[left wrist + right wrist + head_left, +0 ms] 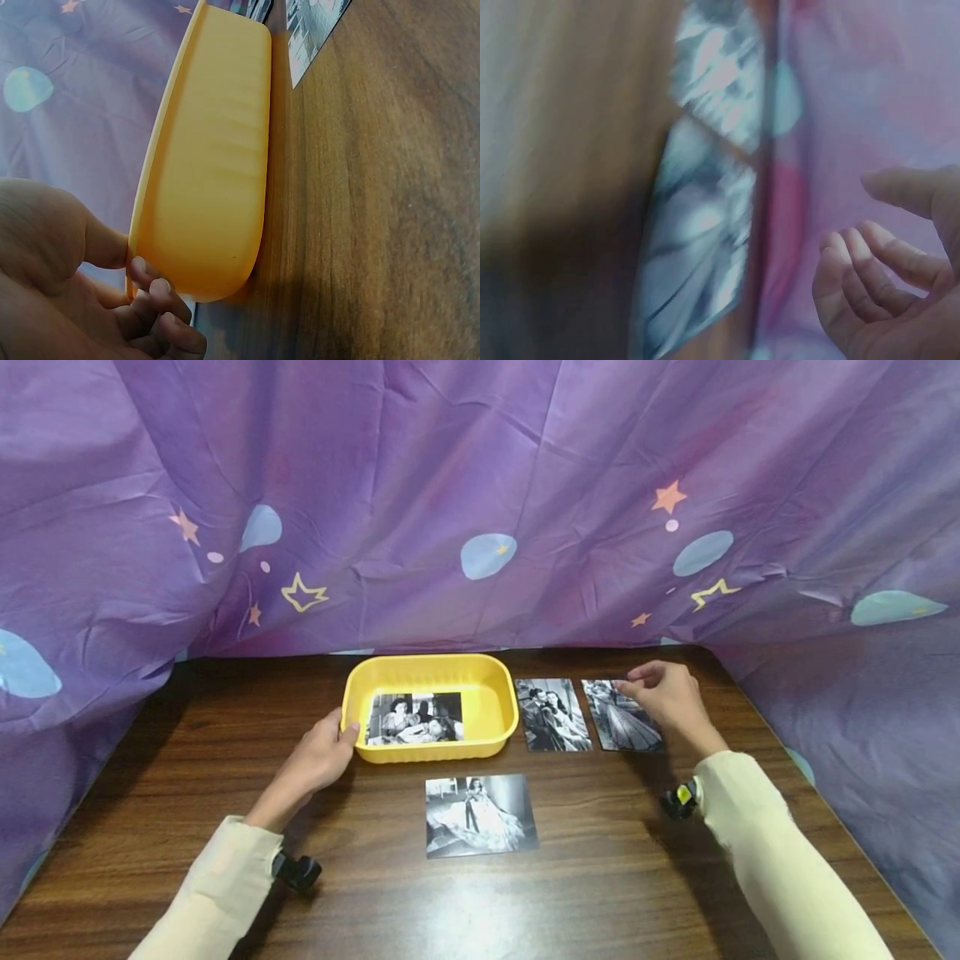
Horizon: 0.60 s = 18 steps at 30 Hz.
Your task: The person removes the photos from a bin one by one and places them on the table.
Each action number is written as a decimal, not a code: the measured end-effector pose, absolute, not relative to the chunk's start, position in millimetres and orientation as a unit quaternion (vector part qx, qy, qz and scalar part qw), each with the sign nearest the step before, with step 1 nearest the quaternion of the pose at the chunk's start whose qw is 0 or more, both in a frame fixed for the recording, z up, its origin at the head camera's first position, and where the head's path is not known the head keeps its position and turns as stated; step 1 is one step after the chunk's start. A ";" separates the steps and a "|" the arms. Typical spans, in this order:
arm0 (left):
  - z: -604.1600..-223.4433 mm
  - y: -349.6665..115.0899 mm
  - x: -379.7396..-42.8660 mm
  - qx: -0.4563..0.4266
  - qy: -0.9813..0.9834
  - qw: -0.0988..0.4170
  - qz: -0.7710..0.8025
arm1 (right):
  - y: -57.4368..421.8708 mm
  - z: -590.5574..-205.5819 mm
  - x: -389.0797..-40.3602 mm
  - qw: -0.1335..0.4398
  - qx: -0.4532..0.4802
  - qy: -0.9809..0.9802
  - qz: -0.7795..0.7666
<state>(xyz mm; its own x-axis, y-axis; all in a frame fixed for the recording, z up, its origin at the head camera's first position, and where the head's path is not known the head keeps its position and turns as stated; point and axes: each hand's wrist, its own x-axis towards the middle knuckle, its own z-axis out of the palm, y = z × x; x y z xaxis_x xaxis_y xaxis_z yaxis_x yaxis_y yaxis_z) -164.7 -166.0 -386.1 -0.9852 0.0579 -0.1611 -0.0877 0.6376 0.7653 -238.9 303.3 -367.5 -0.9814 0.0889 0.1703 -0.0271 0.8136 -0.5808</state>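
Note:
My left hand [324, 754] grips the left end of a yellow plastic basin [431, 752]; in the left wrist view its thumb and fingers pinch the basin's rim [154, 157]. Inside the basin lies a black-and-white photo [416, 720]. Over the far-right photo [626, 727] hovers my right hand [670, 697]. The right wrist view shows that hand [889, 277] with thumb and loosely bent fingers apart and nothing between them. Another photo [553, 714] lies between the basin and the far-right photo. Nearer to me, a fourth print, a photo of a figure in a wide gown [480, 817], lies flat.
Everything stands on a dark wooden table [360, 893] whose right edge runs close to my right forearm. A purple curtain [420, 485] with stars and blobs hangs behind the table and along both sides.

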 end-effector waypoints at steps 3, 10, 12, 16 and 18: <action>-386.5 -166.6 -165.5 -0.011 0.901 0.086 0.426 | 281.7 -352.6 -245.1 0.093 0.016 -0.941 0.325; -385.3 -166.7 -164.4 -0.006 0.903 0.076 0.423 | 226.8 -325.0 -257.9 0.079 0.093 -0.929 0.350; -385.2 -166.8 -164.2 -0.005 0.901 0.077 0.426 | 211.7 -321.7 -260.9 0.075 0.113 -0.927 0.349; -385.8 -166.6 -164.6 -0.002 0.901 0.075 0.427 | 183.4 -319.6 -264.4 0.056 0.141 -0.923 0.355; -386.5 -166.4 -164.6 -0.002 0.901 0.073 0.427 | 170.2 -320.5 -265.1 0.045 0.154 -0.919 0.360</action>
<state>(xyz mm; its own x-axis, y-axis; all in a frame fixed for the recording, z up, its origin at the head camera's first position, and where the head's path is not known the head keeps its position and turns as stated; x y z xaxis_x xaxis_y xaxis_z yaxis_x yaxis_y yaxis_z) -164.6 -166.4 -386.5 -0.9892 0.0585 -0.1341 -0.0667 0.6353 0.7694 -265.1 170.2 -320.5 -0.9483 -0.2508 0.1944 -0.3161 0.6935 -0.6474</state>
